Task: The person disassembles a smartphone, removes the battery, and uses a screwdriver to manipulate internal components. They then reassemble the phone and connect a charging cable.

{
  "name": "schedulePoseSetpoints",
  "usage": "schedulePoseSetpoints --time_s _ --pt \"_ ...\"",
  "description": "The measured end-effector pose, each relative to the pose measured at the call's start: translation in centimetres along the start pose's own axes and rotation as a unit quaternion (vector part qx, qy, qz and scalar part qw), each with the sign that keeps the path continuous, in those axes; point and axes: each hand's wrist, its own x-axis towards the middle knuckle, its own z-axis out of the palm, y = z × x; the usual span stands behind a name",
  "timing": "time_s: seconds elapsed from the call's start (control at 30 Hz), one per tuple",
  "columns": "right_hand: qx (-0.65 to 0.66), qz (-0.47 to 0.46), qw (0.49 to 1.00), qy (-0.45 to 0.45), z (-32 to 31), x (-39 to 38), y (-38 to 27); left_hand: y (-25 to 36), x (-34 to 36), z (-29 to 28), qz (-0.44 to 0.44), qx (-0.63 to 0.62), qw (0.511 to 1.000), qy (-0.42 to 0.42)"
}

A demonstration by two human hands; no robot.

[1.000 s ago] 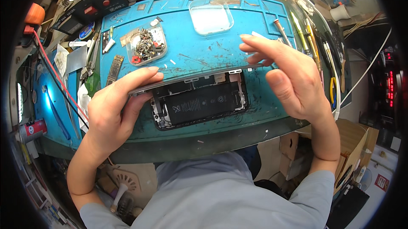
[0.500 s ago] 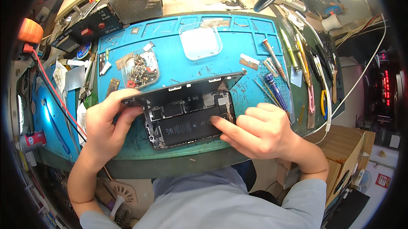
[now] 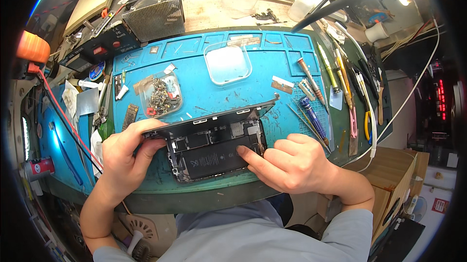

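An opened smartphone lies on the blue work mat (image 3: 204, 82) in front of me, its black battery (image 3: 209, 161) and inner boards showing. Its display panel (image 3: 214, 117) is tilted up along the far side of the body. My left hand (image 3: 127, 157) pinches the left end of that panel between thumb and fingers. With its index finger stretched out, my right hand (image 3: 294, 164) has the fingertip on or just over the battery's right part. The other fingers of that hand are curled, and I see nothing held in them.
Beyond the phone stand a clear box of small screws (image 3: 163, 94) and a clear lidless tub (image 3: 227, 65). A blue screwdriver (image 3: 314, 116) and several tweezers and pens lie at the right. A black powered unit (image 3: 104, 40) stands far left; a dark lamp arm (image 3: 345, 3) crosses the far right.
The whole bench appears lower in the picture as the view tilts. My right fingertip has shifted slightly left over the battery. My left hand keeps its grip on the display panel.
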Motion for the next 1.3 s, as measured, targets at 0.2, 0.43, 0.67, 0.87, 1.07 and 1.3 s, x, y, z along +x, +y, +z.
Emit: schedulePoseSetpoints --time_s 0.2,0.43,0.67,0.87,1.07,1.3 --pt "0.003 0.016 0.999 0.041 0.0 -0.3 -0.1 0.5 0.6 -0.3 0.045 -0.013 0.998 -0.038" --pt "-0.094 0.078 0.991 0.057 -3.8 -4.0 2.4 1.1 -0.6 -0.5 0.149 0.05 0.982 -0.106" --pt "-0.119 0.337 0.931 0.069 -6.1 -4.8 5.2 1.2 -1.5 0.1 0.189 0.097 0.97 -0.12" --pt "-0.083 0.325 0.939 0.078 -5.6 -3.1 5.0 1.1 -1.6 0.2 0.194 0.1 0.97 -0.104" --pt "-0.043 0.32 0.944 0.073 -4.9 -2.3 4.9 1.2 -1.6 0.2 0.176 0.094 0.974 -0.108" --pt "-0.082 0.309 0.947 -0.025 -4.8 -2.8 4.9 1.5 -1.3 0.3 0.172 0.096 0.974 -0.108"
